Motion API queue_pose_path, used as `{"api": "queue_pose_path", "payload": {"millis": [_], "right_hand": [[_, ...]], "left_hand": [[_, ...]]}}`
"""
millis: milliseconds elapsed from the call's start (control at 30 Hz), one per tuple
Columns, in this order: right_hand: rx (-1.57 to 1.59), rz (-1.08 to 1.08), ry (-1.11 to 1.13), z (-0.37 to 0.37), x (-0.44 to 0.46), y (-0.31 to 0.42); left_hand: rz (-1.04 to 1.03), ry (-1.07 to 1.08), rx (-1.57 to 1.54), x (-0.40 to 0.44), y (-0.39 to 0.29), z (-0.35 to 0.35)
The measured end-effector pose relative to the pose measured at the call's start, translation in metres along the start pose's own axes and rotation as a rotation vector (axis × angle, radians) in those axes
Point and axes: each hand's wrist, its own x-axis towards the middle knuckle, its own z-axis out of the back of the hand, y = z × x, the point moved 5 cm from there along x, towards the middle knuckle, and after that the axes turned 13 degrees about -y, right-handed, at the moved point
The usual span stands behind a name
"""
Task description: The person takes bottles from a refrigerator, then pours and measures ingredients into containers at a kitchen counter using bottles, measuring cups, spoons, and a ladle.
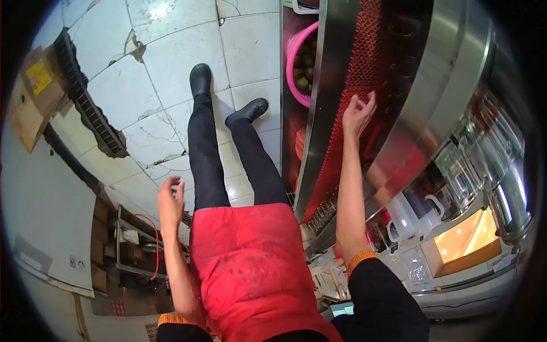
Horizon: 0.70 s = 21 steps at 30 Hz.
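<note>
My left hand [170, 200] hangs over the tiled floor, left of the red apron [250, 251], its fingers loosely bent and apart, holding nothing. Over the red mesh mat [359, 62] on the steel counter, my right hand [358, 114] is raised with its fingers bent and slightly apart. No object shows in it, and whether it touches the mat cannot be made out.
A pink basket [292, 65] of round green fruit sits on the shelf under the counter. Clear plastic jugs [405, 216] and metal containers [510, 196] stand at the right. Cardboard boxes [37, 97] lie left, by a floor drain grate [88, 94].
</note>
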Motion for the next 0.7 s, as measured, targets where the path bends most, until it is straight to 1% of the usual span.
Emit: {"api": "queue_pose_path", "payload": {"millis": [33,67,100,133,200,267,300,367,433,467,500,567,633,667,700], "right_hand": [[-0.010,0.002,-0.007,-0.017,0.020,-0.021],[-0.282,0.098,0.163,-0.040,0.044,-0.052],[-0.552,0.191,0.330,-0.063,0.061,-0.072],[-0.560,0.191,0.318,-0.078,0.078,-0.071],[-0.347,-0.086,0.100,-0.093,0.122,-0.048],[-0.024,-0.290,-0.332,-0.105,0.149,0.005],[-0.018,-0.291,-0.340,-0.118,0.169,0.005],[0.424,-0.622,-0.471,-0.149,0.208,-0.020],[0.343,-0.656,-0.690,-0.171,0.220,-0.035],[0.334,-0.664,-0.674,-0.164,0.213,-0.017],[0.302,-0.525,-0.675,-0.158,0.211,-0.013],[-0.030,-0.316,-0.640,-0.145,0.204,-0.001],[-0.027,-0.182,-0.623,-0.149,0.198,0.013],[-0.005,-0.155,-0.625,-0.162,0.201,-0.004],[0.055,-0.185,-0.562,-0.160,0.197,0.009]], "left_hand": [[0.005,0.007,0.062,0.008,0.016,0.004],[-0.018,0.009,0.080,0.015,0.036,0.006],[0.035,0.024,0.072,0.020,0.051,0.005],[0.056,0.039,0.082,0.024,0.055,0.005],[0.065,0.054,0.088,0.032,0.067,0.005],[0.173,0.134,-0.017,0.033,0.090,-0.005],[0.164,0.130,-0.018,0.033,0.090,-0.006],[0.321,0.179,-0.211,0.029,0.091,-0.009],[0.341,0.205,-0.243,0.027,0.097,-0.011],[0.332,0.207,-0.235,0.027,0.098,-0.011],[0.320,0.209,-0.230,0.028,0.095,-0.010],[0.272,0.218,-0.208,0.033,0.081,-0.006],[0.209,0.210,-0.209,0.044,0.059,-0.001],[0.191,0.203,-0.224,0.051,0.049,0.003],[0.180,0.199,-0.234,0.056,0.034,0.008]]}}
